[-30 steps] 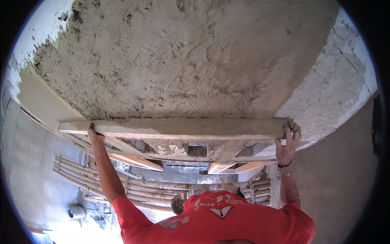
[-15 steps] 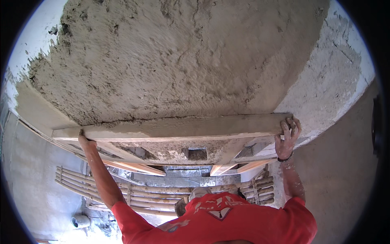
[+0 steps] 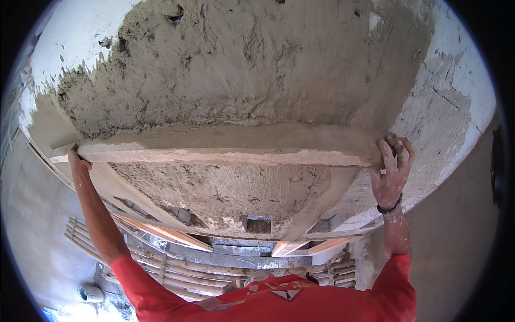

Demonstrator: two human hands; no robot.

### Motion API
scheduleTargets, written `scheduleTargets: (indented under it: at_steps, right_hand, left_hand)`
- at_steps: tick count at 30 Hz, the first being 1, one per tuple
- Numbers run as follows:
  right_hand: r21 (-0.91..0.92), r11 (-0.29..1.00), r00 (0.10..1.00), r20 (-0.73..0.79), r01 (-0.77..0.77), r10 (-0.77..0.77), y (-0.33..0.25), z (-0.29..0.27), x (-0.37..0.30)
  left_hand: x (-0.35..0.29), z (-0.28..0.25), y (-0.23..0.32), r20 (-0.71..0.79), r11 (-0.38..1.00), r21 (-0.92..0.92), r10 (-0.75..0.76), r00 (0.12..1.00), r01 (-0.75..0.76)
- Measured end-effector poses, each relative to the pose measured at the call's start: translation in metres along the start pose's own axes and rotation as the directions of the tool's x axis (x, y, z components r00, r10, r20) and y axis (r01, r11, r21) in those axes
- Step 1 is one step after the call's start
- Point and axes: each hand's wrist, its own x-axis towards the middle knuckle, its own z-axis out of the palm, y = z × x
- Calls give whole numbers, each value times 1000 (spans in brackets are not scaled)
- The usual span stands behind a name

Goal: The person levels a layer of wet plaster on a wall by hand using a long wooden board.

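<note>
A long straight screed board (image 3: 236,155), smeared with grey mortar, lies across the plastered wall from left to right. Its left end is gripped by my left hand (image 3: 79,159), thumb up over the face. At the other end my right hand (image 3: 393,169) has its fingers curled over the top edge, a dark bracelet on the wrist. Rough wet mortar (image 3: 241,70) covers the wall above the board and piles along its upper edge. Scraped mortar (image 3: 230,185) shows below it, between two smoother bands.
Bare white wall (image 3: 80,40) borders the mortar at upper left, and a paler cracked patch (image 3: 437,107) at right. A square hole (image 3: 258,225) opens low in the wall. Below are wooden frames (image 3: 166,231), a slatted pole platform (image 3: 188,272) and a bucket (image 3: 90,293).
The screed board has moved up the wall with both hands still on it. More scraped mortar shows beneath it, and both arms reach higher.
</note>
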Motion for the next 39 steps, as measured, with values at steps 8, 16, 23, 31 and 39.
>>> scheduleTargets:
  at_steps: [8, 16, 23, 31, 39]
  right_hand:
    - [-110, 993, 998, 41, -52, 57, 47, -12, -51]
    - [-133, 991, 996, -82, 11, -22, 22, -22, 36]
    - [-172, 981, 984, -139, 86, -111, -1, -33, 101]
    - [-166, 985, 999, -28, -45, 41, 32, -29, 29]
    - [-182, 982, 986, -163, -52, 22, 38, -44, 70]
  left_hand:
    - [-60, 13, -67, -13, 1000, -23, 2, 1000, -2]
    - [-26, 20, 5, 54, 995, -48, 93, 994, -90]
    - [3, 40, 91, -31, 985, 57, 167, 985, -165]
    - [-55, 45, 33, 104, 991, 94, 83, 991, -93]
    - [-68, 69, 46, 71, 983, -59, 175, 982, -171]
